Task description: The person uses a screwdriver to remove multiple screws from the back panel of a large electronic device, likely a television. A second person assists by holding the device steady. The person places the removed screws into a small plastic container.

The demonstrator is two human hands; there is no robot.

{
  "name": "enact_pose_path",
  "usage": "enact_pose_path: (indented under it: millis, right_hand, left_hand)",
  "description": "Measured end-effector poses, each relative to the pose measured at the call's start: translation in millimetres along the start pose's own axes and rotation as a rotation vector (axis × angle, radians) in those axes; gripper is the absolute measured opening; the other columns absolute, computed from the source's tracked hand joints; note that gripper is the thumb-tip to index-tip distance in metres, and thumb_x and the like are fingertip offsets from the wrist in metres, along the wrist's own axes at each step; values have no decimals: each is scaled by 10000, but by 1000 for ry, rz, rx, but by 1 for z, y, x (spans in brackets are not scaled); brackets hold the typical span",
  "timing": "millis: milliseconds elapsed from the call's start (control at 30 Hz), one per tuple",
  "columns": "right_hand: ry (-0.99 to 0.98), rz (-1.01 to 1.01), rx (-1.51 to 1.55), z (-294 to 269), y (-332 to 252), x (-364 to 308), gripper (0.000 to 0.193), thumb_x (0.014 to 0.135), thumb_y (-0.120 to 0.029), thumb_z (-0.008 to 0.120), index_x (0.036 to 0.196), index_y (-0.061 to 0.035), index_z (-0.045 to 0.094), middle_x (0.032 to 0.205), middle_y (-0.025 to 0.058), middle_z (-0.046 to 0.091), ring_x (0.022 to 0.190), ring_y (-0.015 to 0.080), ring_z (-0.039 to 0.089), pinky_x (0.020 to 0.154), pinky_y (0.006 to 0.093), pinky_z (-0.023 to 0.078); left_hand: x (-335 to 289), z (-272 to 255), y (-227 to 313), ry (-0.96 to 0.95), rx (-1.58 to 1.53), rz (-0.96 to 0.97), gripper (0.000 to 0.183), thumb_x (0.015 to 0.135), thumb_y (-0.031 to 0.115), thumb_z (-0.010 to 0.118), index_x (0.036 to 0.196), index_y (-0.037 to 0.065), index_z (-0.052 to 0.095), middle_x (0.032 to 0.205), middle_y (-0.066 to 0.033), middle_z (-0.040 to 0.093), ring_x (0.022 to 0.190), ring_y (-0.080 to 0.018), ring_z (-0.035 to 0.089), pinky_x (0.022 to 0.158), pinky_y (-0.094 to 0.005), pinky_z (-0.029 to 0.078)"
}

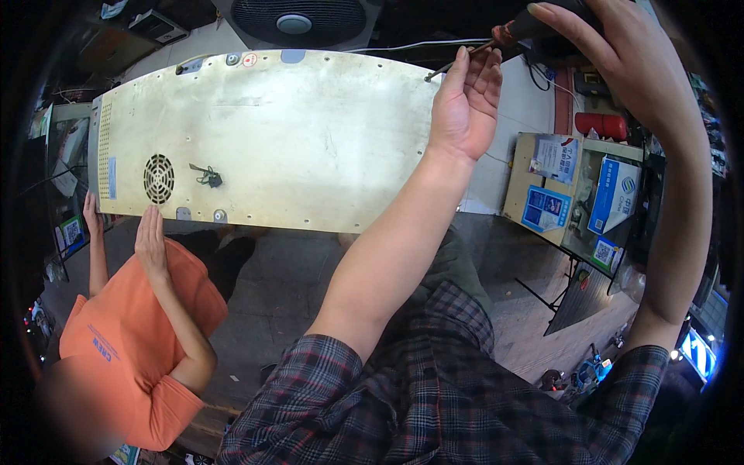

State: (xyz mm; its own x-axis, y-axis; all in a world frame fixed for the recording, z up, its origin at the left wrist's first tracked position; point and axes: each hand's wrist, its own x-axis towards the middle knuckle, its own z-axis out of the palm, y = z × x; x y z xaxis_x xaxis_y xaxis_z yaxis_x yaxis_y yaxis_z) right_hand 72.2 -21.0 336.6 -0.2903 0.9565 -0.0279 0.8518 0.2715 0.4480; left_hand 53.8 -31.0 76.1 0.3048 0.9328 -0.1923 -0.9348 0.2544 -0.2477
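A large pale metal panel (pixel 310 139) lies before me, with screw holes along its edges, a round vent grille (pixel 159 179) and a small bundle of dark wires (pixel 208 177). My right hand (pixel 612 54) grips the thick dark handle of a screwdriver (pixel 535 27) at the upper right, partly cut off by the picture's edge. Its long thin shaft slants down to the panel's far right corner, where the tip meets the edge. My left hand (pixel 469 105), palm up, has its thumb and fingertips around that shaft.
At the left, a person in an orange shirt (pixel 147 333) rests both hands at the panel's left end. Beyond the panel stands a large fan unit (pixel 298 23). On the right are a glass-topped counter (pixel 577 209) with printed cards and a red cylinder (pixel 601 125).
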Motion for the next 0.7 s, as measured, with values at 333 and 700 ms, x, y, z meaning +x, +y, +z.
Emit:
enact_pose_path:
  millis: [333, 700]
  right_hand:
    - [155, -251, 132, 14, 26, -5, 302, 1007, -293, 641, 1059, 4, 620, 810, 139, 672, 734, 258, 684, 686, 371, 546]
    - [69, -315, 244, 24, 39, -3, 254, 963, -193, 677, 1113, 1, 610, 902, 162, 670, 835, 280, 697, 748, 372, 553]
  left_hand:
    - [1, 2, -11, -18, -53, -73, 210, 1053, 215, 628, 1151, 30, 622, 1152, -128, 730, 1069, -217, 734, 934, -295, 624]
    - [-169, -27, 26, -173, 539, -841, 432, 1107, 334, 481, 1343, -19, 562, 1296, -210, 661, 1225, -317, 653, 1027, -438, 548]
